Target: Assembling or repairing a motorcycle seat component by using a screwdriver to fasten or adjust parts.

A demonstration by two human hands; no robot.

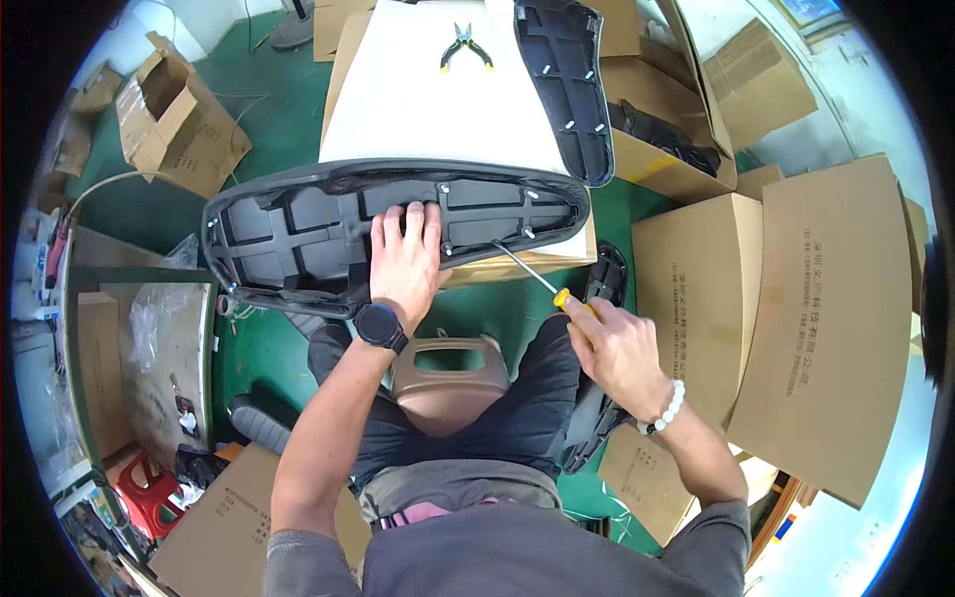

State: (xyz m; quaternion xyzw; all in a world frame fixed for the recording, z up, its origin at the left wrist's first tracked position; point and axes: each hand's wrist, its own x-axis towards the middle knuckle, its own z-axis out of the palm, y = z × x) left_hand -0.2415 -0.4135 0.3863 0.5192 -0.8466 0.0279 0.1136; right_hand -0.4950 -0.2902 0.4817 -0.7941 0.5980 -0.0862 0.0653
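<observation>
A long black padded vehicle seat (313,214) lies underside up across the near end of a white-topped box (428,114). Its ribbed plastic base shows, with several metal studs sticking up. My left hand (406,264) grips the seat near its middle, fingers pressed on the base and the thumb at the near edge. In my right hand (619,353) is a screwdriver (530,271) with a yellow handle. Its tip meets the near rim of the base, right of my left hand; what lies under the tip is too small to tell.
Pliers (465,50) with black-and-yellow handles lie on the white top. A second black seat (567,90) rests along its right side. Cardboard boxes (696,289) stand at the right, with an open carton (184,124) at the far left. Between my legs is a brown plastic stool (448,393).
</observation>
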